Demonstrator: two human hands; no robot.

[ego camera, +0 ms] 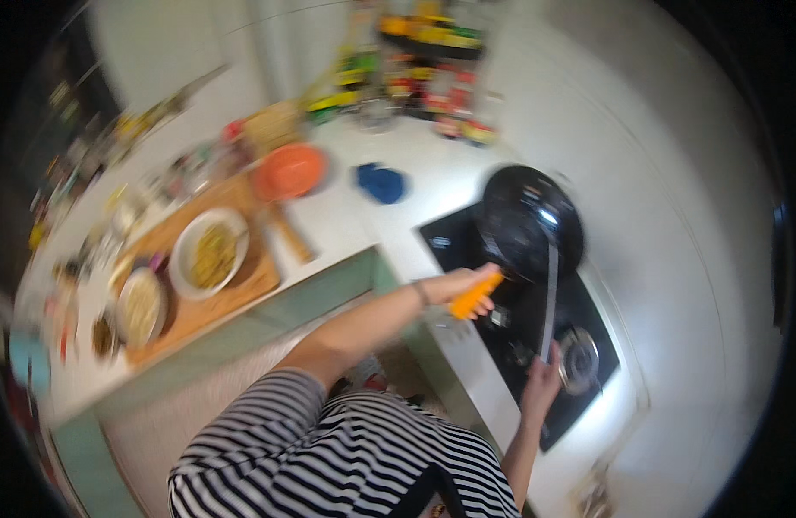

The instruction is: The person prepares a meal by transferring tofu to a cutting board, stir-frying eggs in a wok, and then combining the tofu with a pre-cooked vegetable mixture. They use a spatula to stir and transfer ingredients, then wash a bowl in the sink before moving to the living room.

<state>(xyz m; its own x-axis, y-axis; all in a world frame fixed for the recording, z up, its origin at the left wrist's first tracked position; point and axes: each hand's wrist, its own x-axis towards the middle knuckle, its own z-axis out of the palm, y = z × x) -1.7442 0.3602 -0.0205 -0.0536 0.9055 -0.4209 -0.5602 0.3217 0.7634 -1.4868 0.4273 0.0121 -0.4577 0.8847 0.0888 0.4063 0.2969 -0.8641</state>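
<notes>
A black wok (515, 236) sits on the far burner of the black glass gas hob (569, 317), tilted in view. My left hand (466, 289) is closed around an orange grip (477, 296) at the wok's near side, apparently its handle cover. In my right hand (543, 383) is the end of a long metal-handled cooking utensil (551, 298). Its far end reaches into the wok, where blur and glare keep the head from being made out. Beside the right hand is the uncovered near burner (578, 360).
A wooden cutting board (258, 275) carries a white bowl (180, 254) of yellowish food and a smaller bowl (161, 304) of pale food. An orange bowl (290, 170) and a blue cloth (379, 183) lie farther back. Bottles and jars fill a corner rack (430, 48).
</notes>
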